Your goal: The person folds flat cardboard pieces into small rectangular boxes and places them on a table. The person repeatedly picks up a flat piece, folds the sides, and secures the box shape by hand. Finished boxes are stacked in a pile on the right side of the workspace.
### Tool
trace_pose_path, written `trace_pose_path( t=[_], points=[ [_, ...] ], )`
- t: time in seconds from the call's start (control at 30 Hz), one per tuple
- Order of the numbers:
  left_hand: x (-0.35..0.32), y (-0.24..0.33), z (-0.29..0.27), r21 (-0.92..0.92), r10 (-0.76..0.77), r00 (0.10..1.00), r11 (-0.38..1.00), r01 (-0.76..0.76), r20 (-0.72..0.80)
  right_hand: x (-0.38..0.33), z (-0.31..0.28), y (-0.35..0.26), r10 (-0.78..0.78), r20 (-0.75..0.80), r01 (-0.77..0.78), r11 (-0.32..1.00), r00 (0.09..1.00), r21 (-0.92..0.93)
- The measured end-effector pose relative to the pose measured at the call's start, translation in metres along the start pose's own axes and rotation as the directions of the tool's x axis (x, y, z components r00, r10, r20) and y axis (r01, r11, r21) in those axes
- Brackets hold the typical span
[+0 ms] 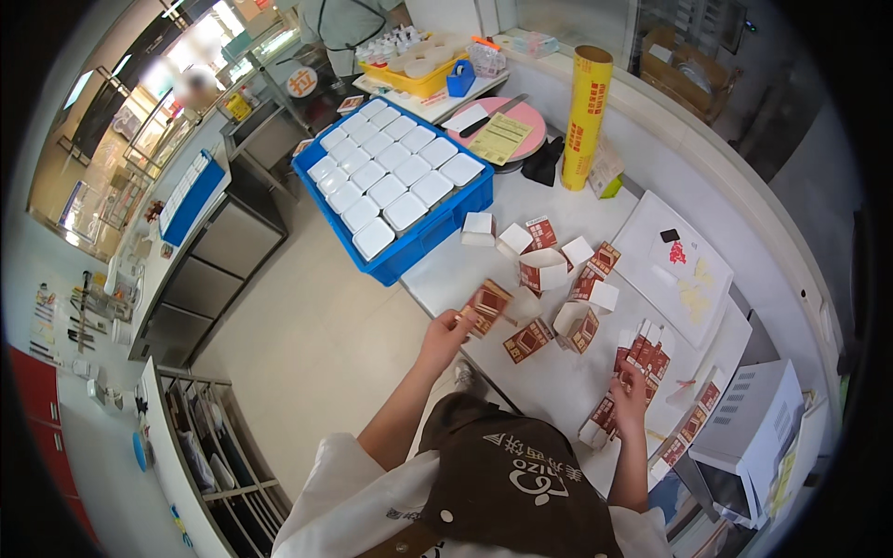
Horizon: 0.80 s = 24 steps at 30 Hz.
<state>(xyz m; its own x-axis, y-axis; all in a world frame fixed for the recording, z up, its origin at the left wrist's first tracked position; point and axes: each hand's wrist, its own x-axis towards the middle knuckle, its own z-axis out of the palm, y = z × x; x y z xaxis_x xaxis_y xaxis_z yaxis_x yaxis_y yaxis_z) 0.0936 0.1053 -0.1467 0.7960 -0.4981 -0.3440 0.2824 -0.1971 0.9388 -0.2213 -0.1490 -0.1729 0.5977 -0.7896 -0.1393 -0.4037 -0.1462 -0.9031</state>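
My left hand point(452, 327) is closed on a small brown-and-red printed carton point(490, 303), held by its edge over the near left side of the worktable. Right of it, several folded cartons point(542, 271) stand or lie in a loose cluster, some with white flaps sticking up. My right hand point(630, 389) has its fingers curled at a pile of flat, unfolded cartons point(648, 357) and appears to grip one. Part of that pile is hidden beneath the hand.
A blue crate point(391, 270) of white-lidded tubs stands at the table's far left. Behind are a pink turntable point(527, 119) with a knife and a tall yellow roll point(588, 119). A white board point(651, 237) and a grey-white appliance point(752, 430) lie to the right.
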Motion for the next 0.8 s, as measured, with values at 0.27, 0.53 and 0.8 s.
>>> trace_pose_path(
  t=[0.27, 0.53, 0.8],
  points=[
    [0.083, -0.046, -0.025, 0.65, 0.314, 0.949, 0.73, -0.213, -0.041, -0.059, -0.006, 0.103, 0.239, -0.474, -0.439, 0.818, 0.848, -0.372],
    [0.117, -0.037, -0.057, 0.599, 0.468, 0.803, 0.541, -0.59, 0.369, -0.074, 0.039, 0.133, 0.224, -0.544, -0.422, 0.865, 0.809, -0.271],
    [0.172, 0.061, -0.191, 0.751, 0.637, 0.76, 0.437, -0.496, 0.131, -0.071, 0.023, 0.168, 0.221, -0.539, -0.323, 0.941, 0.813, -0.1]
  ],
)
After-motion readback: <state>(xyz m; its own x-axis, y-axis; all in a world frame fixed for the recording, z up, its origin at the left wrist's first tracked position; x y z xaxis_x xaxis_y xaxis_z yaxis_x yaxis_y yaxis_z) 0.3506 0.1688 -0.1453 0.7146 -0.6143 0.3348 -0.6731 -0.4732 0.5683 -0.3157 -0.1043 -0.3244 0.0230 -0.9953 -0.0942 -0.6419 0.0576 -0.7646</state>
